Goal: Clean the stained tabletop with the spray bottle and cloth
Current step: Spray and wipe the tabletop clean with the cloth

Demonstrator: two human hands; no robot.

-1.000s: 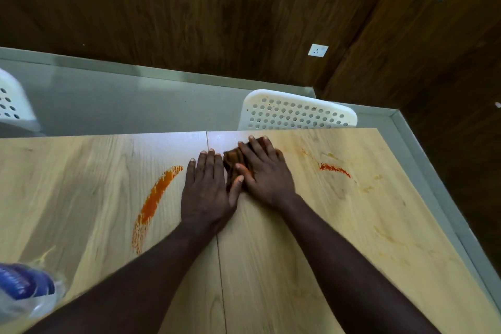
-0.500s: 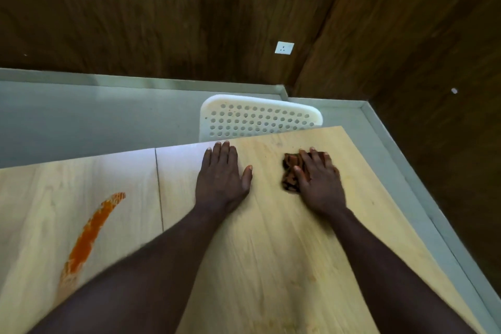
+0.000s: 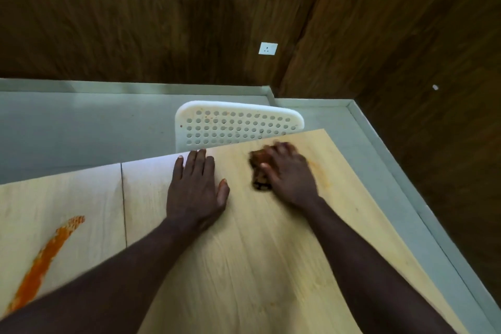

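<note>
Right hand (image 3: 291,176) first: palm down, fingers curled over the wadded brown cloth (image 3: 260,171), pressing it flat to the tabletop (image 3: 244,266) near the far right corner. Blurred there, so I read it as mid-scrub. Left hand (image 3: 196,190) lies spread and flat on the wood just beside it, holding nothing, bracing.

Going down in size. Tabletop is pale wood in two panels with a seam between them. White perforated chair back (image 3: 238,127) stands just past the far edge. Long orange streak (image 3: 46,257) sits on the left panel, well apart from the cloth, untouched as far as I can judge. Faint orange smear (image 3: 322,173) shows just right of the scrubbing hand. Spray bottle is not in view.

My call for the step: keep the palm weight over the cloth, work short overlapping strokes across the faint smear until no tint remains, then refold to a clean face. The cloth looks already soiled, so dragging it on risks re-spreading colour. Long streak probably wants fresh spray first.
</note>
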